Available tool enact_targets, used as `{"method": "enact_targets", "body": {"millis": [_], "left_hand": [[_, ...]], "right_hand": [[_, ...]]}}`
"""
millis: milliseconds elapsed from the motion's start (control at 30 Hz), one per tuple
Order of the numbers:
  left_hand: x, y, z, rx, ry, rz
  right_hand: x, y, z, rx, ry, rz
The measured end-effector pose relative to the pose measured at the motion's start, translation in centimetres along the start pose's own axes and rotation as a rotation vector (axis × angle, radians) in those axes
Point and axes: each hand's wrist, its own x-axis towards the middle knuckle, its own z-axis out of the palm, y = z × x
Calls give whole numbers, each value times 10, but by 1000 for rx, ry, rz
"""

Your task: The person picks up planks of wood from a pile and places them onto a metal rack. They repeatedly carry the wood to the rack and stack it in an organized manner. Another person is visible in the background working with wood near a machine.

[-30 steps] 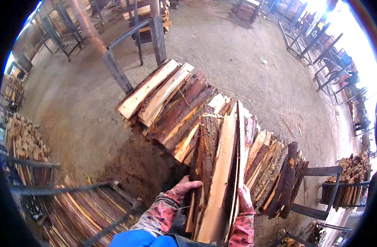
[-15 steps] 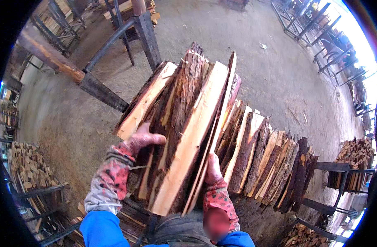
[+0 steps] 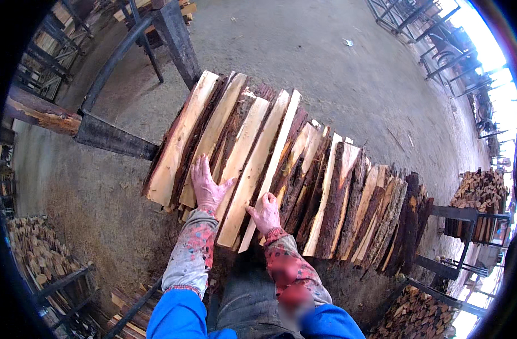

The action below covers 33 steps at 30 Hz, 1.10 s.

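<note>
A long row of rough wooden slabs (image 3: 320,192), pale on the cut face and dark with bark at the edges, lies across a metal rack in front of me. My left hand (image 3: 206,185) rests flat with fingers spread on the slabs near the left end. My right hand (image 3: 265,213) presses on the near end of a pale narrow slab (image 3: 252,169) lying on top of the stack. Both hands wear reddish stained gloves, and neither is closed around a slab.
A dark steel frame (image 3: 114,138) with an angled post (image 3: 176,37) stands left of the stack. Racks of cut wood stand at the lower left (image 3: 41,260) and right (image 3: 478,198). Beyond lies a dusty concrete floor (image 3: 337,68) with more metal racks (image 3: 433,39).
The pale slabs I held raised on edge now lie flat on the stack. My hands have gone from gripping them to resting on top.
</note>
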Motion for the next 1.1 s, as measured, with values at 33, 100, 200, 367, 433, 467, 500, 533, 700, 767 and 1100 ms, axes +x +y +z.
{"method": "enact_targets", "body": {"millis": [33,100,200,367,433,467,500,533,700,767,1100], "left_hand": [[0,-1,2,2,-10,-3],[4,8,-5,3,-45,-29],[4,7,-13,-9,-78,-45],[-63,11,-37,-48,40,-55],[-110,30,-60,-2,48,-89],[-138,33,-72,13,97,-78],[-162,43,-78,-29,86,-111],[-192,47,-84,-58,79,-162],[-329,38,-63,-218,-388,-615],[-364,35,-51,-228,-538,-709],[-400,37,0,-367,-973,-796]], "right_hand": [[0,-1,-4,-10,-24,16],[-5,-4,-12,34,-66,37],[-22,-1,-22,25,-103,-21],[-96,19,-40,58,-169,-13],[-127,40,-53,80,-298,41],[-144,40,-66,92,-393,78],[-167,71,-54,161,-257,54],[-185,83,-59,164,-289,91],[-263,166,-85,70,-318,246],[-291,201,-101,72,-275,301],[-466,391,-109,468,102,781]]}}
